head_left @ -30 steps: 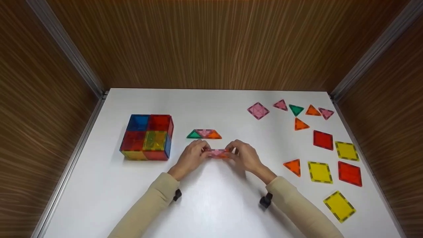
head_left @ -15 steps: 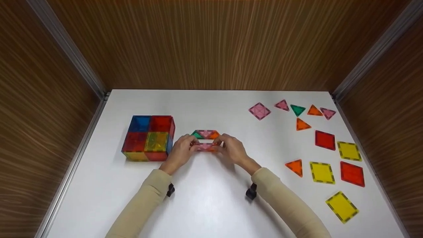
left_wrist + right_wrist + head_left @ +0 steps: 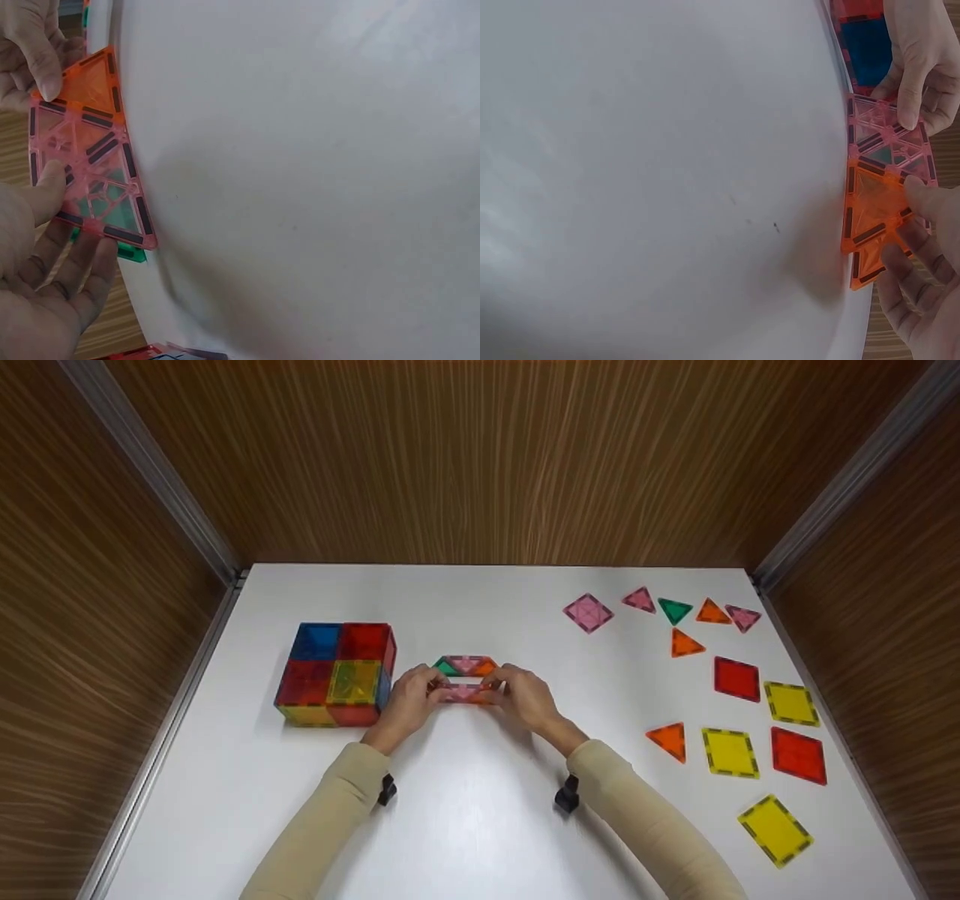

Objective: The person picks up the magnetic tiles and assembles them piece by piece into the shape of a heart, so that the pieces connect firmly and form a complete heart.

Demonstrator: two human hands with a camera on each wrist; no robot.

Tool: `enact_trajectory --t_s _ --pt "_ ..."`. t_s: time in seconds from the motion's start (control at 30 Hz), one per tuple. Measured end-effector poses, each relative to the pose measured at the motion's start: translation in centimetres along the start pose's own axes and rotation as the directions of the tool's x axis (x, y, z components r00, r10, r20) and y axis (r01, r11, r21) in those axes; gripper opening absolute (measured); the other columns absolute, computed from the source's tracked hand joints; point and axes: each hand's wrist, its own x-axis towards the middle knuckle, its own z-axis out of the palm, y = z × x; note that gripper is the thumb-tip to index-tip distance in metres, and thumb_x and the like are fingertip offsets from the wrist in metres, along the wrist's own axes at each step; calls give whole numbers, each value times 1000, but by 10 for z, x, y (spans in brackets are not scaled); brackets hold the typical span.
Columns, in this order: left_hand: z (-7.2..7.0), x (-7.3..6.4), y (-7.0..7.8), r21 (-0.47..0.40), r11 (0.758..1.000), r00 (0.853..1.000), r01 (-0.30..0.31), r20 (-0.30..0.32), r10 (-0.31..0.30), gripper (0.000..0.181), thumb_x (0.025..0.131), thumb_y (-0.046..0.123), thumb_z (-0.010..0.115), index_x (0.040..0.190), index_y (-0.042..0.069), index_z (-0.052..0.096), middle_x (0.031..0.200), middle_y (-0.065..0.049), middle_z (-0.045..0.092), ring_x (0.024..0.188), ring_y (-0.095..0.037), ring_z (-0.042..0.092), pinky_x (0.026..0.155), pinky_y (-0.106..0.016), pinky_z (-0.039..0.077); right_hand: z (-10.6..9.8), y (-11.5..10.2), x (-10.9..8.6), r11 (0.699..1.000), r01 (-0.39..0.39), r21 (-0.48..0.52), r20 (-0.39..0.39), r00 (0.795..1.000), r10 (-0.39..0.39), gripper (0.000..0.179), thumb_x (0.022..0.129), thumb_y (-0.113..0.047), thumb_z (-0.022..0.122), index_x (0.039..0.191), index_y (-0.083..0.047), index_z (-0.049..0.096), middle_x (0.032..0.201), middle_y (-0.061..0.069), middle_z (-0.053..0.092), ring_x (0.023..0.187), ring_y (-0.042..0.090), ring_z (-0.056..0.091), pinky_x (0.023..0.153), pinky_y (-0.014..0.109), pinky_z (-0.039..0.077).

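Observation:
My left hand [image 3: 409, 699] pinches the left, pink end of a strip of joined triangular magnetic tiles [image 3: 461, 694]. At the other end my right hand [image 3: 527, 699] pinches the orange tile [image 3: 874, 199]. Thumbs lie on the near face, with fingers behind, and the pink tiles [image 3: 82, 154] show between the hands. Just beyond lies a second strip [image 3: 466, 665] of green, pink and orange triangles. Fingertips partly cover its ends in the head view. Whether the two strips touch cannot be told. Green shows behind the pink in the left wrist view.
Left of the hands stands a block of tile cubes [image 3: 334, 675] in blue, red and yellow, close to the left hand. On the right of the white table [image 3: 480, 840] lie several loose triangles, red squares [image 3: 736, 679], yellow squares [image 3: 730, 752] and a pink square [image 3: 589, 613].
Both hands have shifted left and slightly away from the body with the held strip, bringing it nearer the second strip. Over the last half second they hardly move.

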Motion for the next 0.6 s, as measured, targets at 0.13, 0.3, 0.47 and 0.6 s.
enact_trajectory --t_s 0.13,0.3,0.47,0.6 --pt "0 1 0 3 1000 1000 16 9 -16 16 96 16 76 108 6 72 104 -12 68 99 -27 62 101 -43 59 -1 1 0 1000 1 8 8 1000 -1 13 93 -19 81 106 -14 80 98 5 75 81 18 64 74 34 56" --pt "-1 1 1 5 1000 1000 5 8 -5 17 96 15 77 109 6 72 104 -13 69 97 -26 63 97 -42 60 -12 6 -7 1000 1 29 24 1000 -2 24 94 -24 81 115 -13 77 105 7 74 89 21 67 80 38 58" --pt "-2 1 0 11 1000 1000 1 4 -1 17 95 15 77 109 8 72 105 -12 69 96 -25 62 95 -41 60 -41 26 -31 999 51 -2 15 999 -51 32 96 -28 79 122 -9 75 113 11 74 99 27 71 85 46 60" --pt "-3 0 -1 18 1000 1000 -1 11 1 17 95 15 78 109 8 72 105 -11 69 96 -24 62 94 -40 60 -68 48 -60 994 86 -70 -2 996 -86 35 95 -29 80 123 -8 75 115 13 74 101 31 71 84 48 61"
